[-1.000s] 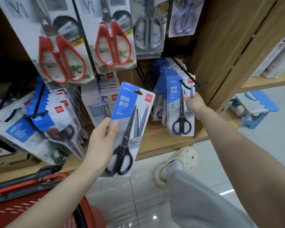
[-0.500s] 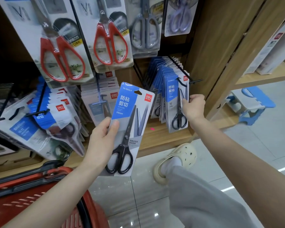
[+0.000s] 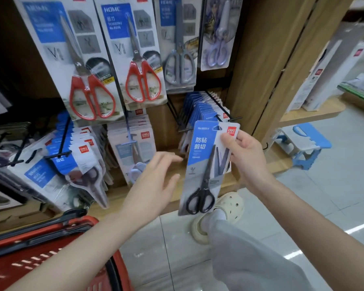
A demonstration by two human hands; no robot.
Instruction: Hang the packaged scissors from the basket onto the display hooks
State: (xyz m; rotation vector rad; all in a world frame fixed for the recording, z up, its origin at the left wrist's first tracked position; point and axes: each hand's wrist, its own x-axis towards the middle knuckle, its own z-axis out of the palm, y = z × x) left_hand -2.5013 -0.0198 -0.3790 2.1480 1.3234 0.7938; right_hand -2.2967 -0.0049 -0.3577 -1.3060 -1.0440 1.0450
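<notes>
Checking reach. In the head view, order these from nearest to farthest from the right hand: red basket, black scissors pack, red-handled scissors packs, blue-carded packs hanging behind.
1. black scissors pack, pinched at its top by the right hand.
2. blue-carded packs, hanging just behind it.
3. red-handled scissors packs, upper left.
4. red basket, lower left, near the person.

Right hand: hook tip just above it, with a short bare end. Row of blue packs crowds the rod behind. Wooden upright close on the outer side. Grey-handled pack hangs overhead. Held pack partly fills the gap toward the left hand. Beneath the hands, open floor; shoe under the right, basket under the left forearm.
</notes>
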